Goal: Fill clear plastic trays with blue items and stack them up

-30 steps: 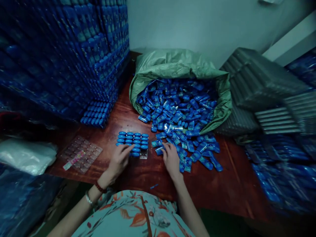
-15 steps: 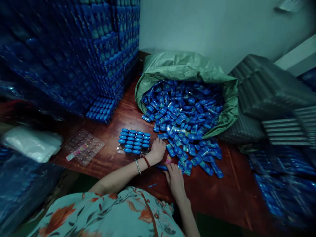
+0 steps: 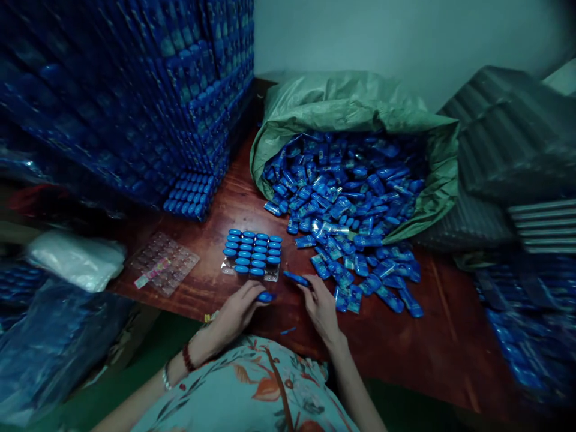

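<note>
The filled tray [image 3: 252,254] of blue pieces sits on the wooden tabletop [image 3: 432,342] and serves as the reference point. Just in front of the tray, toward the person, the left hand [image 3: 237,312] pinches one blue piece [image 3: 265,296] between its fingertips. To the right of that, still in front of the tray's right corner, the right hand [image 3: 321,303] holds a second blue piece [image 3: 296,278] at its fingertips (both hands are closed narrowly, each on a single piece). The two hands are near each other but apart.

Right of the tray, a loose pile of blue pieces [image 3: 360,270] spreads over the tabletop out of an open green sack [image 3: 351,108], which lies behind and to the right of the tray. Left of the tray lies an empty clear tray [image 3: 164,263] with a small label on it. Behind and left of the tray rises a tall stack of filled trays [image 3: 148,90]. Far left of the tray is a white plastic bag [image 3: 74,259]. Grey ribbed sheets [image 3: 508,138] are stacked beyond the sack.
</note>
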A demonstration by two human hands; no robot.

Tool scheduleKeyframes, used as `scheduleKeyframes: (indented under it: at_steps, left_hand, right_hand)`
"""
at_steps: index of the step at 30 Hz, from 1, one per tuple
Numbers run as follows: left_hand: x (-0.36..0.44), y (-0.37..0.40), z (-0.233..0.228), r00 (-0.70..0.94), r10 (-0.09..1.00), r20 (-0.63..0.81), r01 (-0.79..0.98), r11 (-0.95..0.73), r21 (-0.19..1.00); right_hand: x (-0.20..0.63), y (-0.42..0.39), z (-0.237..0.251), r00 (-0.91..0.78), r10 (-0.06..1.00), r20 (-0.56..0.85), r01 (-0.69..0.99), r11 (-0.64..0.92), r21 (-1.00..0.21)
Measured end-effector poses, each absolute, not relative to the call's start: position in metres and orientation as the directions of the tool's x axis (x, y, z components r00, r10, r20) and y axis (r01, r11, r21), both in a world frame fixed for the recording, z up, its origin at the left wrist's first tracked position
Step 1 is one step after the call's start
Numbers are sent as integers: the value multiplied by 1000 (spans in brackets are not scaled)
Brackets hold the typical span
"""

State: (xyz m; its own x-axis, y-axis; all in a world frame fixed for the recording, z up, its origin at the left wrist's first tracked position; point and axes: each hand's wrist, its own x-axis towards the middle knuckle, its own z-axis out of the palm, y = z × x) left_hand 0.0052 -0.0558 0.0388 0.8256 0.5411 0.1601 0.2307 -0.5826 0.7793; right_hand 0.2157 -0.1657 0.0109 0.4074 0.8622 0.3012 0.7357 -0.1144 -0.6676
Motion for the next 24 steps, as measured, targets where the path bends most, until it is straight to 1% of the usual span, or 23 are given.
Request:
scheduleKeyframes:
  at_steps: [2,4,5,7,9,10,12,16,19,21,24]
  left_hand:
    - [-21,-48,37,699,681,220,299,-557,775]
    - [-39,-34,32,553,787,274,383,-532,755]
    - [-45,-27,29,482,823,300,416,-517,748]
    - [-51,-13,21,371,862,344,449,-491,746]
    - [-51,-2,12,327,876,355,455,-475,753]
    - [-50,2,8,340,873,351,452,-479,753]
    - [-47,8,2,416,845,337,438,-511,739]
    - [-40,18,0,617,726,303,409,-625,665]
    - [-39,27,6,709,646,283,398,-697,596]
    - [-39,33,12,757,597,266,380,-733,564]
    - [-41,41,23,825,519,223,330,-764,555]
  right_hand:
    - [207,-147,13,324,894,309,762,-53,-645]
    - [200,-132,15,232,931,281,814,-28,-580]
    - [198,-126,16,186,949,254,850,-26,-526]
    - [196,-116,21,97,980,172,923,-24,-383]
    - [196,-109,28,36,996,82,970,-15,-244]
    - [195,-105,33,6,999,42,981,2,-194]
    - [194,-99,43,-45,999,-24,990,42,-136]
    - [190,-88,59,-146,983,-114,987,137,-85]
    - [186,-81,68,-206,964,-170,979,203,-34]
    - [184,-77,72,-205,958,-202,979,205,-19]
    - [187,-75,73,-162,963,-217,987,157,-39]
